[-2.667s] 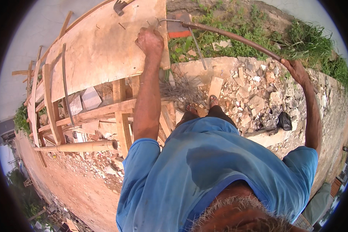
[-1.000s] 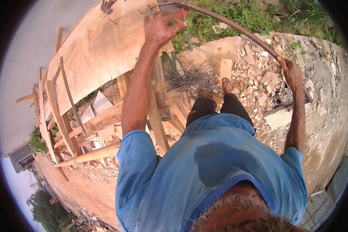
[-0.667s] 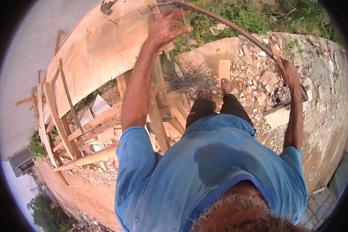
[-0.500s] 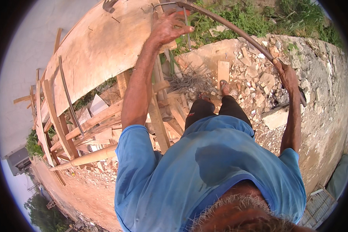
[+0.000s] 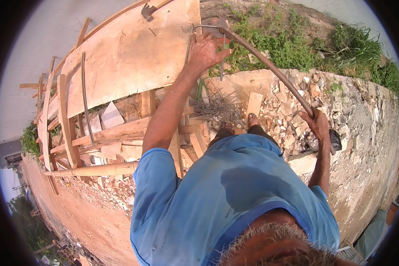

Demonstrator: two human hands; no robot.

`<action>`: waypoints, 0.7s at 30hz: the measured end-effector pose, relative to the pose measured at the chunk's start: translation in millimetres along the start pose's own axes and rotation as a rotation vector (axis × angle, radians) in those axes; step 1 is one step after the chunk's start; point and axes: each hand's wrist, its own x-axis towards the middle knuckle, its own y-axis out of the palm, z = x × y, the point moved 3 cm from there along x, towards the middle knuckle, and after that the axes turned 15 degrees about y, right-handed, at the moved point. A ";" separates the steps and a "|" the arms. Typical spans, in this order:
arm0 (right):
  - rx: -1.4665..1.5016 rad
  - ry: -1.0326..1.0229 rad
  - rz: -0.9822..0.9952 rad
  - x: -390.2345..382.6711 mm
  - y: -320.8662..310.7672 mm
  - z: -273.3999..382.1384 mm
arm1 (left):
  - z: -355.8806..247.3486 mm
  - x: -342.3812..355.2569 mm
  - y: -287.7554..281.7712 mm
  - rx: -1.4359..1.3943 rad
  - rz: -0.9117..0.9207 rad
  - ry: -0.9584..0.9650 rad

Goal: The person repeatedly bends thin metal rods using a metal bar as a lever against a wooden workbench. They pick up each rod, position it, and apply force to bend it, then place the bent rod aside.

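My right hand (image 5: 317,124) is wrapped round a long, brownish metal pipe (image 5: 275,70). The pipe slants from the board's far right corner down past my right forearm. At its far end is a thin bent metal rod (image 5: 222,57) with two legs hanging at angles. Beside that rod my left hand (image 5: 205,53) lies over the edge of a wooden board (image 5: 115,66), thumb stretched out and fingers apart. Whether its fingertips touch the rod is hard to make out. Several nails stick up from the board, and a hammer (image 5: 148,12) lies at its far edge.
Wooden posts and rails (image 5: 102,144) hold up the board on my left. Tangled wire (image 5: 215,106) and broken rubble (image 5: 292,95) lie around my feet, near a short plank (image 5: 254,105). Green weeds (image 5: 283,53) grow beyond a low wall edge; a dark plastic bag (image 5: 335,139) lies right.
My right hand has come nearer my body with the pipe, which now slants more steeply. My left hand stays by the bent rod. The whole view has shifted, showing more of the far side.
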 end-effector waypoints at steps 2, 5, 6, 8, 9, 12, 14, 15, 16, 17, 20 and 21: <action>0.062 -0.117 0.018 14.1 12.1 10.6 | -14.9 11.5 -3.5 0.053 -0.062 -0.117; 0.109 -0.168 -0.129 39.3 28.1 20.7 | -25.3 32.6 -7.9 0.088 0.016 -0.286; 0.084 -0.174 -0.183 45.6 24.5 17.4 | -26.1 31.7 -9.9 -0.067 -0.049 -0.349; 0.125 -0.206 -0.210 56.1 17.9 13.3 | -30.5 29.7 -15.2 -0.141 -0.142 -0.378; 0.189 -0.212 -0.194 60.6 15.1 14.5 | -30.0 28.0 -20.7 -0.167 -0.178 -0.398; 0.510 -0.337 -0.124 64.5 13.9 33.3 | -27.6 25.6 -45.2 -0.429 -0.411 -0.406; 0.756 -0.436 -0.018 58.7 21.6 55.7 | -26.8 20.6 -72.0 -0.467 -0.659 -0.343; 0.781 -0.420 0.109 57.4 30.8 72.4 | -27.2 17.8 -85.4 -0.490 -0.778 -0.309; 0.822 -0.395 0.260 56.7 37.8 89.7 | -30.5 15.2 -94.1 -0.617 -0.845 -0.254; 0.808 -0.416 0.361 54.8 43.0 108.9 | -36.0 10.5 -100.0 -0.747 -0.906 -0.198; 0.837 -0.610 0.443 49.3 43.3 165.7 | -64.4 -4.2 -101.3 -0.885 -1.053 -0.053; 0.787 -0.589 0.377 53.8 43.1 186.9 | -74.1 -8.2 -98.5 -0.883 -1.103 0.004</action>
